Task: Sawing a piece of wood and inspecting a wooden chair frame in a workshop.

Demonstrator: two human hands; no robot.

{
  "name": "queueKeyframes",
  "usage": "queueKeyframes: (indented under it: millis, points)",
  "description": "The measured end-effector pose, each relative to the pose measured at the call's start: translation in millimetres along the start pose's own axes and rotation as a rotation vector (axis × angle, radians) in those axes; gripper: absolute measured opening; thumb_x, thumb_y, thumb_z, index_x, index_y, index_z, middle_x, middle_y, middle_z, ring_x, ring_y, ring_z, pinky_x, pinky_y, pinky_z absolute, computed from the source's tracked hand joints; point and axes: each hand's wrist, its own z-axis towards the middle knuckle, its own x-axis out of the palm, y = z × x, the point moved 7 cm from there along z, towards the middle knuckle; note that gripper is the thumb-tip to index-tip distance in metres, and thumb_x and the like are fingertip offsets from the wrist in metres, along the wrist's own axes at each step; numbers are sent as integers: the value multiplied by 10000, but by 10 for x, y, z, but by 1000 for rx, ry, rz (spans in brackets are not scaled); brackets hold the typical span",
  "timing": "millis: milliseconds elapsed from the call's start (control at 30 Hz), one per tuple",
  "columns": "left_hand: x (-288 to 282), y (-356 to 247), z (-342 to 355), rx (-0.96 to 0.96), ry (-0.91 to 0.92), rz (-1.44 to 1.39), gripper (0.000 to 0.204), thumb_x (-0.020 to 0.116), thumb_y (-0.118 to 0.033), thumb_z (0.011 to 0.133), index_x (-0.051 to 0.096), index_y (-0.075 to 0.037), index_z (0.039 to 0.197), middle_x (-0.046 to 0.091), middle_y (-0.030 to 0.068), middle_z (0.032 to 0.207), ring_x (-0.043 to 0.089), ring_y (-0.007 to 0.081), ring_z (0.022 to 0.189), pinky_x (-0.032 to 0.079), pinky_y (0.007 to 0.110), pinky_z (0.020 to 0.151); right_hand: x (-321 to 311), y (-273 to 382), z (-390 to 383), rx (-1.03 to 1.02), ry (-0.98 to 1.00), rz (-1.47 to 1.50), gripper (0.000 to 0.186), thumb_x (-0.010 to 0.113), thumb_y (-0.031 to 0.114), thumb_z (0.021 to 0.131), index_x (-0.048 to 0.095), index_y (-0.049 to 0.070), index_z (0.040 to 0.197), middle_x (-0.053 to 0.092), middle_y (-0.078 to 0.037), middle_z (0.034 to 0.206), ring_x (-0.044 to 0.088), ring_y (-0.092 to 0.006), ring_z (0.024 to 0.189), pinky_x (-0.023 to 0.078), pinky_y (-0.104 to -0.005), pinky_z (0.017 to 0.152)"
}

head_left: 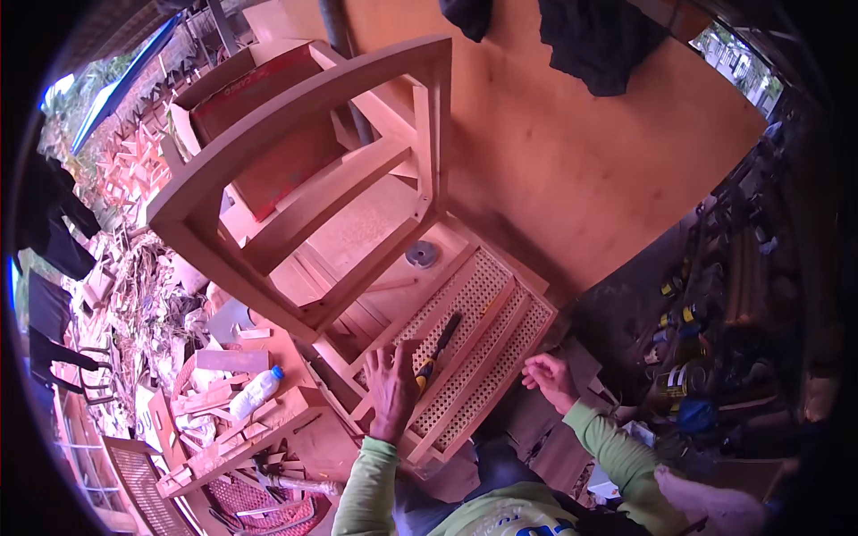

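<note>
Wooden chair [331, 204] stands between an orange panel [608, 161] and scattered scraps [147, 308].

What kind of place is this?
It looks like a woodworking shop, maybe where furniture gets made or fixed. You can see a wooden chair frame, a black-and-yellow hand tool lying on a woven panel, and loose wood pieces.

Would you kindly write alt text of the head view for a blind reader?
A person's left hand is over a slatted cane panel, the right hand beside its right edge. A yellow-and-black hand tool lies on it; a wooden chair frame rises beyond.
</note>
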Motion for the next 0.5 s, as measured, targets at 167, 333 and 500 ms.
queueKeyframes:
  millis: [167, 333, 500]
  points:
    - [653, 234, 186, 34, 61, 55, 434, 689, -39, 823, 696, -175, 1234, 601, 122, 1125, 564, 346, 1046, 478, 482, 896, -387, -586, -338, 131, 33, 6, 178, 639, 128, 1059, 667, -1, 1178, 746, -107, 982, 741, -168, 792, 612, -296, 702]
    - [845, 225, 381, 60, 55, 68, 389, 650, -40, 847, 702, -157, 1214, 598, 127, 1125, 574, 342, 1016, 488, 480, 887, -606, -1047, -571, 229, -38, 60, 162, 640, 112, 1054, 662, -1, 1168, 745, -109, 964, 742, -171, 772, 607, -292, 685]
    - [867, 313, 367, 54, 60, 84, 386, 656, -47, 834, 704, -151, 1203, 593, 118, 1118, 572, 344, 992, 493, 473, 877, -418, -839, -289, 145, -31, -12, 143, 630, 78, 1046, 667, -3, 1158, 742, -107, 973, 738, -161, 789, 611, -292, 687]
